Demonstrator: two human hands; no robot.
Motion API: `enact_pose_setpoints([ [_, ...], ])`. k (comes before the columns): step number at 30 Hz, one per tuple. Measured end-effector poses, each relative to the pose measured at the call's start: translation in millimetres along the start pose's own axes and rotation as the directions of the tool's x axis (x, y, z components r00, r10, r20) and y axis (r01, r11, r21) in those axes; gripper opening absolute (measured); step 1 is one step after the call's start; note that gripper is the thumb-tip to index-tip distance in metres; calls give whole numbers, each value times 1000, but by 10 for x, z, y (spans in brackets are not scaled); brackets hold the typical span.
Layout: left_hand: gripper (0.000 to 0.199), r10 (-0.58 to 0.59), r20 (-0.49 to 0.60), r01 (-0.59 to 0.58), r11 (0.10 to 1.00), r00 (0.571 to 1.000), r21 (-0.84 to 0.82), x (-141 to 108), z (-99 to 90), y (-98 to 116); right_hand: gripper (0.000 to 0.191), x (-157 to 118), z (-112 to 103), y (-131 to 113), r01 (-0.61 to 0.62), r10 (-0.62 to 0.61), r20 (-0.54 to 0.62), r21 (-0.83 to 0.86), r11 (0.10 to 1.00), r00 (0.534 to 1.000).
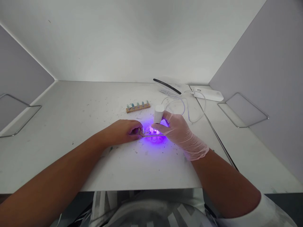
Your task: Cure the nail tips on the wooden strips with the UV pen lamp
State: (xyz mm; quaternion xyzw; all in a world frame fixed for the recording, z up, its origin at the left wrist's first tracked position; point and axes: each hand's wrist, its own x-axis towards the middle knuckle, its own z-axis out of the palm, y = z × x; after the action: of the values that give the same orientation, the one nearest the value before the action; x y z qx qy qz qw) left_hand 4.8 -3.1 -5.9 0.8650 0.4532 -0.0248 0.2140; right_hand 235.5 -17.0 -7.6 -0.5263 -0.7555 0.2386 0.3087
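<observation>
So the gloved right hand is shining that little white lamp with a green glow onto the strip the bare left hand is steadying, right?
Not quite: the glow is purple, not green, as the head view shows. The gloved right hand does hold the small white lamp over the strip, and the bare left hand steadies that strip at its left end on the white table.

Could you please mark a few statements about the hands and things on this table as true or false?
1. The right hand wears a glove. True.
2. The small white lamp throws green light. False: violet.
3. The left hand is bare. True.
4. The wooden strip behind the hands lies under the left hand. False: it lies apart, untouched.
5. The white power bank sits at the far right, its cable attached. True.
</observation>
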Motion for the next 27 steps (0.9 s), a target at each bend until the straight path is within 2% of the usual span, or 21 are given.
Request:
enact_pose_setpoints([
  [27, 24, 15, -13, -15, 1000, 1000, -14, 2, 14, -20, 29, 2, 9, 8, 10, -10, -3, -8, 1000, 1000],
])
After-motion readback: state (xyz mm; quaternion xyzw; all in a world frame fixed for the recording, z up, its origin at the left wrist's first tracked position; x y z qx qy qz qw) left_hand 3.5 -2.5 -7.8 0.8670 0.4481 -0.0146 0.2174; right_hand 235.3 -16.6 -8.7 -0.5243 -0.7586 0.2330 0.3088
